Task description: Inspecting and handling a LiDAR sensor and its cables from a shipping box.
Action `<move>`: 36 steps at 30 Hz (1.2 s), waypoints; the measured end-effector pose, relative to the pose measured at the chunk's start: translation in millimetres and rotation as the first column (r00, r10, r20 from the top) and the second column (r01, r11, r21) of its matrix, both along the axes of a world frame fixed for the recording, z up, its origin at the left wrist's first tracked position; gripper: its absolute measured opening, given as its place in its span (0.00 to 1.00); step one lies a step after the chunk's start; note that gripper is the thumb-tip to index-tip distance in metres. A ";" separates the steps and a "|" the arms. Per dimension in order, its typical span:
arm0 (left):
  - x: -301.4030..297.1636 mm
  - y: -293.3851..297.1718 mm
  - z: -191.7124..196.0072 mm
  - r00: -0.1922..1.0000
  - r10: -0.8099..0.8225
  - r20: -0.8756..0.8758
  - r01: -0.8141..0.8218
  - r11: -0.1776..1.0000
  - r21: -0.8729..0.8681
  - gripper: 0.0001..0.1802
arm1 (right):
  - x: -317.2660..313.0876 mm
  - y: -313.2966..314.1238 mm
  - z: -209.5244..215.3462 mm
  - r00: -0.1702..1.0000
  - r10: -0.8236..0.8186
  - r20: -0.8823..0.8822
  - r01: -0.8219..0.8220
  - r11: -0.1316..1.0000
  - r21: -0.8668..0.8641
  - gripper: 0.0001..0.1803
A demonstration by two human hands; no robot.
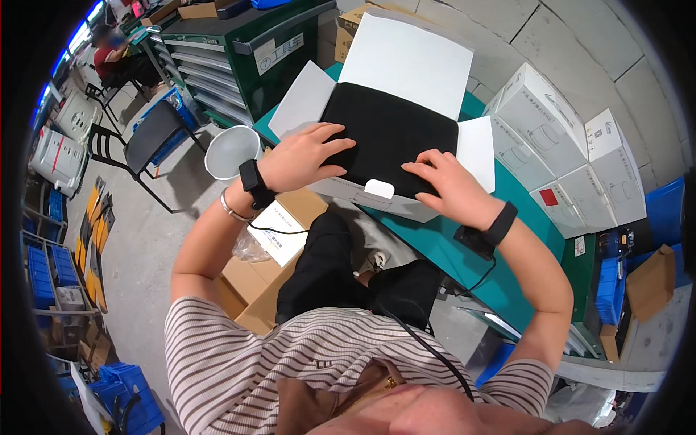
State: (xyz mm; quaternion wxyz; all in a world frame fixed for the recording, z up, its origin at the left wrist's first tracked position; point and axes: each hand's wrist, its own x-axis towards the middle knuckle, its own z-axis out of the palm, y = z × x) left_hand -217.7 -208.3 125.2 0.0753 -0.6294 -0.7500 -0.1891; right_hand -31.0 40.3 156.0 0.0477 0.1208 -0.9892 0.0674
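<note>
A white cardboard box [406,43] stands on the green worktop with its lid and side flaps folded out. Inside it, a flat black foam sheet [395,130] fills the opening. My left hand [308,156] rests on the sheet's left edge, fingers spread and pointing to the right. At the front right, my right hand [449,177] lies on the sheet with its fingers apart. Neither hand grips anything. Whatever lies under the sheet is hidden.
Several closed white boxes [540,123] are stacked along the wall on the green worktop [428,246]. A white bin [232,151] stands on the floor at the left, near a black chair [156,141]. An open brown carton [254,286] sits beside my legs. Farther back, a person [112,61] sits.
</note>
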 end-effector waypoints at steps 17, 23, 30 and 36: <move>-9.0 53.5 -8.2 0.974 0.103 -0.204 -0.106 0.994 -0.007 0.35 | -76.8 3.7 10.7 0.902 -0.315 0.296 0.279 0.947 0.158 0.50; -13.1 70.7 29.6 0.991 0.042 -0.128 -0.092 0.908 -0.409 0.41 | -82.7 6.3 14.3 0.887 -0.331 0.322 0.259 0.934 0.246 0.50; -41.3 103.9 34.2 0.979 0.128 -0.157 -0.192 0.833 -0.518 0.48 | -80.5 13.3 7.8 0.900 -0.298 0.318 0.239 0.948 0.212 0.48; -41.5 100.9 24.8 0.985 0.121 -0.127 -0.168 0.851 -0.498 0.51 | -39.5 54.7 30.7 0.992 -0.093 -0.082 0.076 0.978 -0.192 0.36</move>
